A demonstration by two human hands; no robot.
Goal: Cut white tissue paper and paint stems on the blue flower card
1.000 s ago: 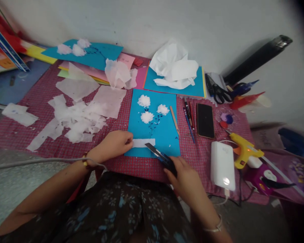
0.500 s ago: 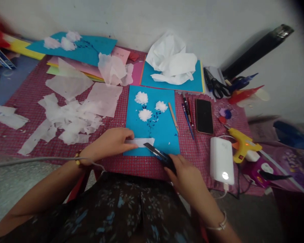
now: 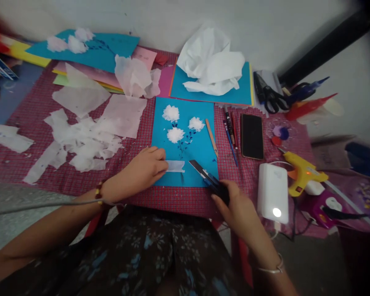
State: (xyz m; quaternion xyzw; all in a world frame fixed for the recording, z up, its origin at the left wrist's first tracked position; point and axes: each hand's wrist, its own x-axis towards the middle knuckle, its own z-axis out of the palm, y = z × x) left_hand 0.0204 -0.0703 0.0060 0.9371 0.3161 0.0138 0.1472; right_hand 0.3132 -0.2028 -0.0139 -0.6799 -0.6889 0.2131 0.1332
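My left hand (image 3: 152, 166) pinches one end of a folded strip of white tissue paper (image 3: 175, 166), held over the lower part of a blue sheet (image 3: 197, 179). A box cutter (image 3: 208, 179) is gripped in my right hand (image 3: 237, 207), its blade pointing up and left, a short gap away from the strip's free end. Above the strip, the sheet bears white paper flowers (image 3: 175, 135) with dark blue painted stems and leaves. A thin wooden stick (image 3: 211, 137) rests near the sheet's right edge.
Torn tissue paper (image 3: 80, 139) is heaped on the left. Crumpled white paper (image 3: 212, 65) sits at the back. On the right are brushes (image 3: 230, 135), a phone (image 3: 252, 136), a white power bank (image 3: 273, 193), a yellow glue gun (image 3: 304, 172) and black scissors (image 3: 273, 98).
The box cutter has drawn back to the right, off the tissue strip. My left hand has lifted slightly with the strip, its fingers now more curled. The view has shifted a little.
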